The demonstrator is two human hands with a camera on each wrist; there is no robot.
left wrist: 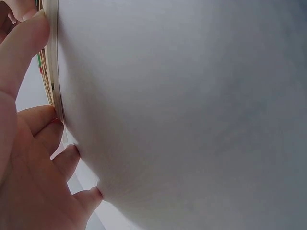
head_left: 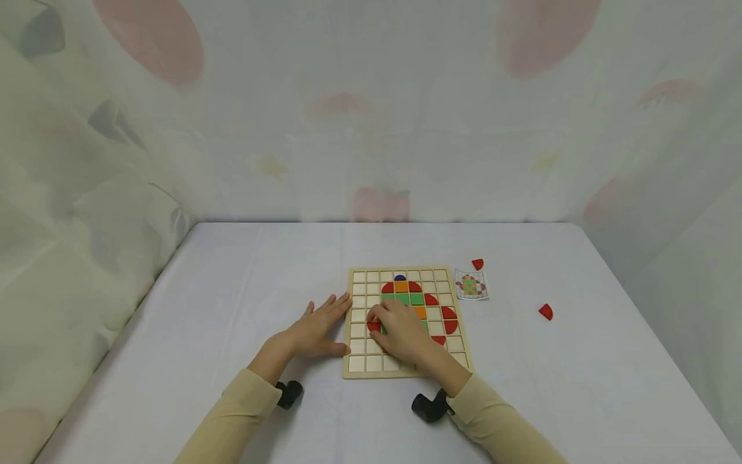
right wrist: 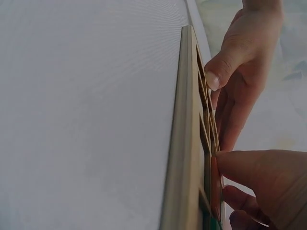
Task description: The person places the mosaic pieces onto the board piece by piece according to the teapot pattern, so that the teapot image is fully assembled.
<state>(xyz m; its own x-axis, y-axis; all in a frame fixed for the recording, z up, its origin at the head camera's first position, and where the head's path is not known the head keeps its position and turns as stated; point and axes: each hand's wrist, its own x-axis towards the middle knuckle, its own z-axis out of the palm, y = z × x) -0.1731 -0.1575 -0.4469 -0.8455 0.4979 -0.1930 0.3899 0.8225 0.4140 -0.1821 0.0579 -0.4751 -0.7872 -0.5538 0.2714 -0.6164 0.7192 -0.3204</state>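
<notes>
A wooden grid board (head_left: 365,364) lies on the table with red, green, orange and blue tiles in its squares. My left hand (head_left: 317,330) is spread flat at its left side, index fingertip and thumb touching the frame. Over the board's middle reaches my right hand (head_left: 402,330), with curled fingers and thumb about a red quarter-round tile (head_left: 373,327) on the left of the pattern. In the right wrist view the thumb is at the grid beside an orange-red tile (right wrist: 214,187). The right hand hides several squares.
A small printed pattern card (head_left: 471,285) lies right of the board. One loose red tile (head_left: 478,264) is above the card, another red tile (head_left: 546,312) farther right. White cloth (head_left: 371,154) hangs behind the table. Black devices (head_left: 429,407) sit at both wrists.
</notes>
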